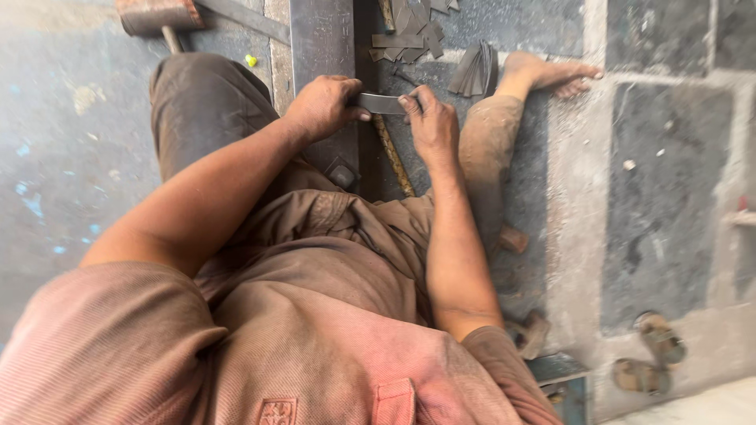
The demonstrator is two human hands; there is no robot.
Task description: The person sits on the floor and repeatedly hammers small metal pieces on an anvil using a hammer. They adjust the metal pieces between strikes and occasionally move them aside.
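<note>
I see a short flat metal strip (380,102), dark grey, held level between both hands over the stone floor (661,205), near the floor's top edge in the head view. My left hand (321,106) is clenched around the strip's left end, knuckles up, thumb pressed to the metal. My right hand (431,122) grasps the other end, fingertips pinched on the strip's top edge.

Directly beneath the strip and the left hand stands a broad dark steel bar (323,47), running from the top edge down towards my lap. Just beside it, under the right hand, a twisted rod (391,153) lies along the floor.

Beyond the hands, at the top edge, a heap of cut metal pieces (413,35) lies scattered, and just right of it a stack of curved strips (476,72) leans near my bare foot (551,75). At the top left corner a hammer (157,17) rests with its heavy head on the floor, near my raised left knee (197,86).

Well apart, near the bottom right corner, a pair of sandals (650,354) sits on the floor.
</note>
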